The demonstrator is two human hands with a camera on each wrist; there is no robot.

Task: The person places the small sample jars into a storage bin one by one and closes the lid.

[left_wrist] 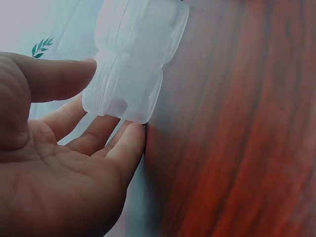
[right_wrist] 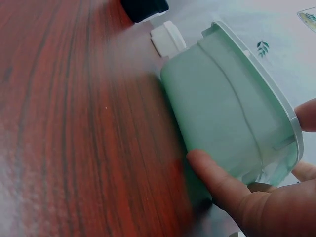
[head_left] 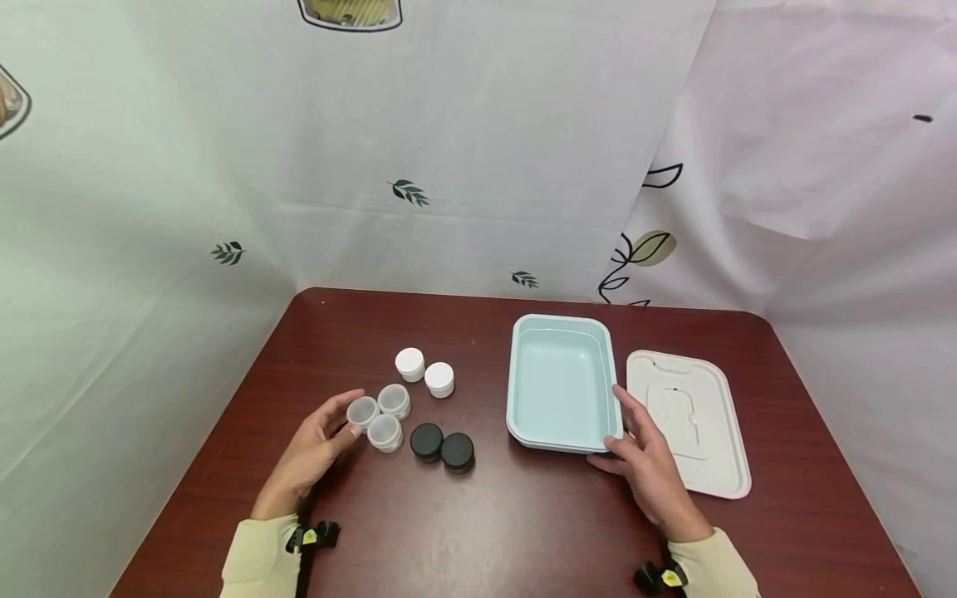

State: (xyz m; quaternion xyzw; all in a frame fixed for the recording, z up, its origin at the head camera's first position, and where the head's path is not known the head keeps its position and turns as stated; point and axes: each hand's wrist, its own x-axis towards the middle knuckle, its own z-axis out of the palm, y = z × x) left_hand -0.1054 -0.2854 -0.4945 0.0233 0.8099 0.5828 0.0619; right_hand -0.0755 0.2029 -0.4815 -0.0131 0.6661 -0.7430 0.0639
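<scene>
My left hand [head_left: 317, 448] reaches around the nearest of three clear jars, thumb on one side and fingers on the other. This jar [left_wrist: 131, 91] stands against another clear jar [head_left: 394, 400]; the third clear jar [head_left: 385, 433] sits just in front. My right hand [head_left: 650, 465] is at the near right corner of a pale blue tub [head_left: 564, 386]. Its thumb [right_wrist: 217, 177] lies against the tub's lower wall, and a fingertip [right_wrist: 307, 116] touches the rim. The fingers of both hands look fairly straight and relaxed. The tub stands on the table with nothing inside.
Two white-lidded jars [head_left: 424, 372] stand behind the clear ones. Two black-lidded jars [head_left: 442, 448] are to their right. A flat white lid [head_left: 718, 423] lies right of the tub on the brown table [head_left: 478, 523]. White patterned cloth [head_left: 478, 149] hangs around the table.
</scene>
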